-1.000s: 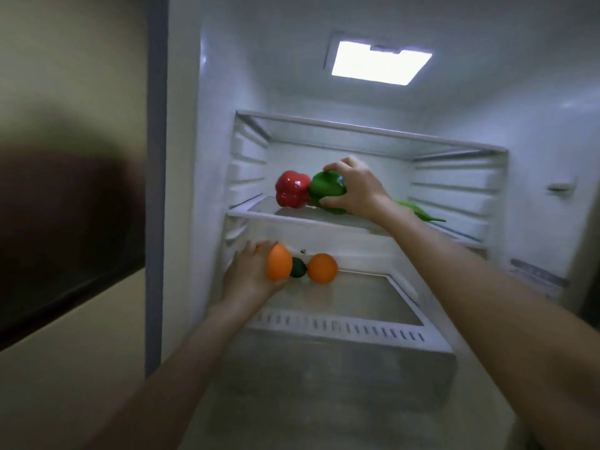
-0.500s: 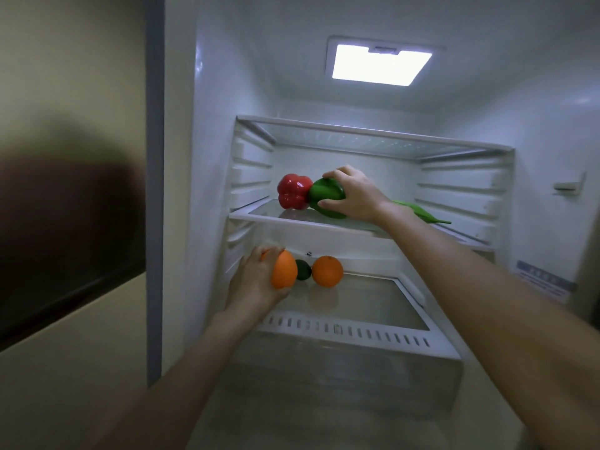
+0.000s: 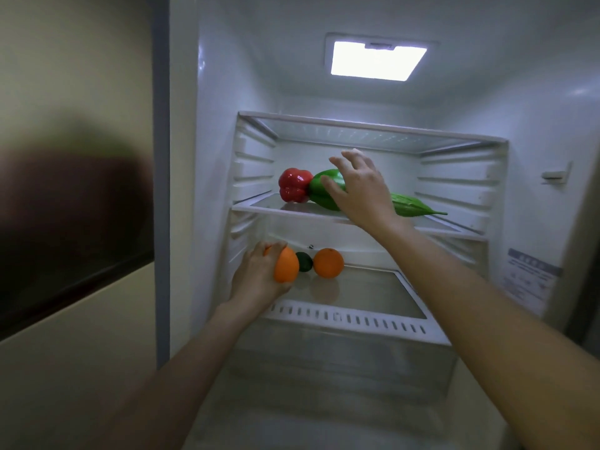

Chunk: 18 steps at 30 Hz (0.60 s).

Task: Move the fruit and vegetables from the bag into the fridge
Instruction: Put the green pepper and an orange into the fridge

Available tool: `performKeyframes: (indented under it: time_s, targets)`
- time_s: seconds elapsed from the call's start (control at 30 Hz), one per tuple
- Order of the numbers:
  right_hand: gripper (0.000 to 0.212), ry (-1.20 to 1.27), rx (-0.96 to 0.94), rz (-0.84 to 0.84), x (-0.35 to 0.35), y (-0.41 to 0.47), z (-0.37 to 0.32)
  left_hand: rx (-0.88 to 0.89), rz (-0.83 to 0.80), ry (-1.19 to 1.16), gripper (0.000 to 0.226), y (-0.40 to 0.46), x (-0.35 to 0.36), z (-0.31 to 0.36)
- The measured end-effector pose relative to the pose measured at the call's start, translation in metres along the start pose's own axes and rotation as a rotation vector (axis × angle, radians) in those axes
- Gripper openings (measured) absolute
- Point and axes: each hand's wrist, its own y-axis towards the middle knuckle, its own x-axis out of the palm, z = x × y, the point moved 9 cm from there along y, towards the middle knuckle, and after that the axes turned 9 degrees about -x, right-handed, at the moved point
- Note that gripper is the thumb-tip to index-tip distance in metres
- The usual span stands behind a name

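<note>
Inside the open fridge, a red bell pepper (image 3: 293, 185) and a green bell pepper (image 3: 324, 190) lie side by side on the middle glass shelf (image 3: 259, 207). A long green vegetable (image 3: 414, 205) lies to their right. My right hand (image 3: 360, 190) hovers in front of the green pepper with fingers spread and holds nothing. On the lower shelf (image 3: 373, 293) my left hand (image 3: 259, 277) grips an orange (image 3: 286, 266). Beside it sit a small dark green fruit (image 3: 304, 262) and a second orange (image 3: 328, 263). The bag is out of view.
An empty top shelf (image 3: 373, 131) sits under the ceiling light (image 3: 378, 60). A clear drawer (image 3: 341, 365) lies below the lower shelf. The fridge's left wall (image 3: 211, 157) and side rails (image 3: 253, 177) stand close to my left hand. A beige wall is at left.
My right hand has let go of the green pepper and lifted off it, fingers now spread. My left hand still grips the orange at the lower shelf.
</note>
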Motion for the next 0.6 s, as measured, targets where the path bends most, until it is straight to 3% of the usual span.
performKeyframes:
  time_s: [0.13, 0.23, 0.37, 0.6]
  targets:
    - [0.03, -0.058, -0.101, 0.277, -0.024, -0.051, -0.04, -0.026, -0.036, 0.015, 0.07, -0.001, 0.01, -0.003]
    - [0.022, -0.092, -0.229, 0.361, -0.023, -0.093, -0.06, -0.033, -0.063, 0.061, 0.067, 0.003, 0.019, -0.003]
    - [0.023, -0.141, -0.297, 0.08, 0.021, -0.132, -0.056, -0.002, -0.077, 0.098, 0.066, 0.008, 0.033, -0.001]
    - [0.038, -0.15, 0.027, -0.284, 0.06, -0.151, -0.003, 0.107, -0.088, -0.028, 0.058, 0.038, 0.051, 0.01]
